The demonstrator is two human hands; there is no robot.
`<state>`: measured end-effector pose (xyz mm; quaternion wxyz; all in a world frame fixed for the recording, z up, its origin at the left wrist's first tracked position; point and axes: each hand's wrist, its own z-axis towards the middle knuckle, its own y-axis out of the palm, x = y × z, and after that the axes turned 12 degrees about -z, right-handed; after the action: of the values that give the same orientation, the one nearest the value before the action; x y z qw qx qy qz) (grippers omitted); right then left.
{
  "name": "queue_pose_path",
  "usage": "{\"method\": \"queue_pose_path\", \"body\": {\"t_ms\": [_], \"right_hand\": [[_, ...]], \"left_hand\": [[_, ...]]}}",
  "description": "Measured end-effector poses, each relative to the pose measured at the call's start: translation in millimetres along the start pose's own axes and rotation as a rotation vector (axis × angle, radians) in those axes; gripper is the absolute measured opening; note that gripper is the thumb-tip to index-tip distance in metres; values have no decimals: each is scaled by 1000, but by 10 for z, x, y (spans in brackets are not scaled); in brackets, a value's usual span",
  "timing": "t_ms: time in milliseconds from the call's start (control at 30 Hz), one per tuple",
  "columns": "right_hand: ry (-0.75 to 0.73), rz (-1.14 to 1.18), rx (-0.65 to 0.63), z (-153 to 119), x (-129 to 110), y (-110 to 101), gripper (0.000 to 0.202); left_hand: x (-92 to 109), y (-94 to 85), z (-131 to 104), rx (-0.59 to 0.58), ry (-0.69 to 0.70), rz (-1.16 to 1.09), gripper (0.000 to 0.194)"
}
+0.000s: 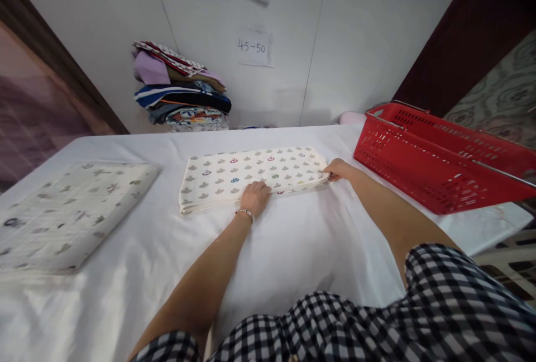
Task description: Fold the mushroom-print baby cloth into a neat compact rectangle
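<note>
A folded white cloth point(251, 175) with small grey, red, blue and green motifs lies flat on the table, a neat long rectangle with its layers showing along the front edge. My left hand point(255, 197), with a bracelet at the wrist, rests on that front edge near its middle, fingers lying on the fabric. At the right end, my right hand point(340, 169) pinches the cloth's near corner between thumb and fingers. Its fingertips are partly hidden by the hand itself.
Another folded patterned cloth point(62, 211) lies at the table's left. A red plastic basket point(419, 166) with metal handles stands at the right edge. Stacked clothes point(182, 91) rise behind the white-covered table point(288, 261), against a wall with a paper sign point(254, 48).
</note>
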<state>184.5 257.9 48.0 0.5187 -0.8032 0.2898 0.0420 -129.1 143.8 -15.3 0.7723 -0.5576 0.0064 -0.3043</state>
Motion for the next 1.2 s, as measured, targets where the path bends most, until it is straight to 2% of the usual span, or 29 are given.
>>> {"method": "queue_pose_path", "body": {"t_ms": [133,500,800,933,1200], "right_hand": [[-29,101,-28,-51,-30,-13,37],[-42,325,-121,-95,-22,25,21],[-49,463,-147,-14,142,30,8],[-44,432,-115,20,200,51,10],[-47,249,83,71,220,96,25]], "left_hand": [[3,-6,0,6,5,-1,13],[-4,6,2,5,-20,-4,13],[1,-3,0,-8,-26,-13,12],[7,-5,-7,-1,-27,-38,14],[-2,-1,-13,8,-16,-65,15]]}}
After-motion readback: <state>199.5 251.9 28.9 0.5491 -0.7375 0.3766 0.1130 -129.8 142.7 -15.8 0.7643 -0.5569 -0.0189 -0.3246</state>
